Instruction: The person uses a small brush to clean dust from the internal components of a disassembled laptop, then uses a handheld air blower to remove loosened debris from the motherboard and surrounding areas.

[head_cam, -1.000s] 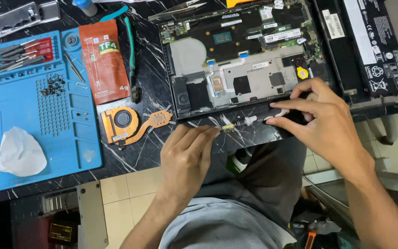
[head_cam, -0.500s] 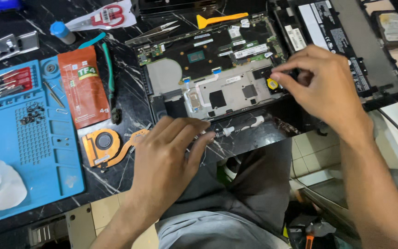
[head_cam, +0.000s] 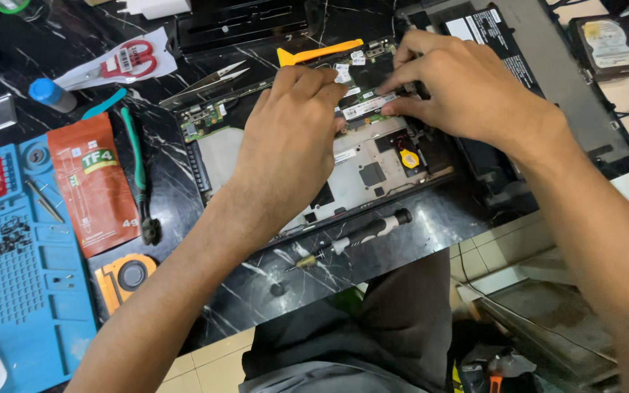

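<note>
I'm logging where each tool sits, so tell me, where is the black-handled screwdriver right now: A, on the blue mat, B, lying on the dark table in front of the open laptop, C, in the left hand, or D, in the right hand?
B: the screwdriver lies loose on the dark table before the laptop, untouched.

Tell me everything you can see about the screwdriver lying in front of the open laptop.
The screwdriver is small, with a black ribbed grip, a pale collar and a thin metal shaft. It lies flat and slanted on the dark marbled table, just below the laptop's near edge, tip toward the lower left. Neither hand touches it; both are up over the laptop's circuit board.
</note>
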